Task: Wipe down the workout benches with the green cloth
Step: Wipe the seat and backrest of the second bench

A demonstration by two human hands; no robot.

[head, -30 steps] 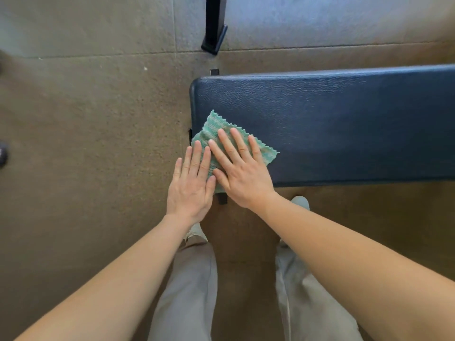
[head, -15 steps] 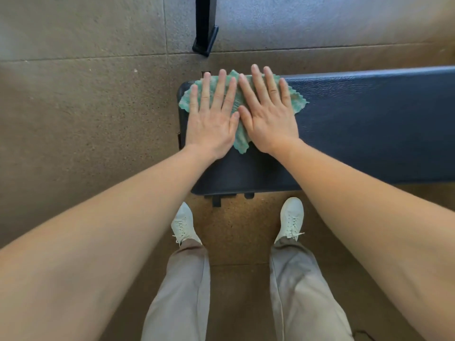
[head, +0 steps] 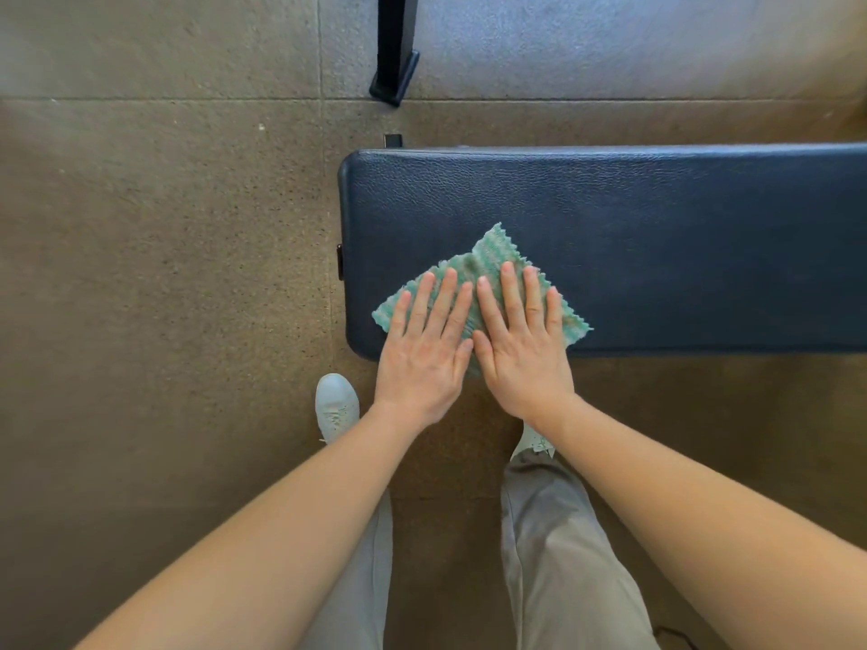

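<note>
1. Head view, looking straight down: the green cloth lies flat on the dark blue padded worktop, close to its left end and at its near edge.
2. The cloth sits cornerwise. One corner points toward the middle of the pad, and the near corner shows between the two hands at the near edge.
3. The left hand and right hand lie side by side on the cloth, their fingers straight and slightly spread. They press flat and grasp nothing.
4. The heels of both hands overhang the near edge.
5. Bare pad runs from the cloth to the far edge and off to the right, out of frame. Only a narrow strip separates the cloth from the rounded left end.
6. Speckled brown floor surrounds the worktop. A black post foot stands beyond the far edge, apart from it, and a pale shoe rests just short of the near edge.
</note>
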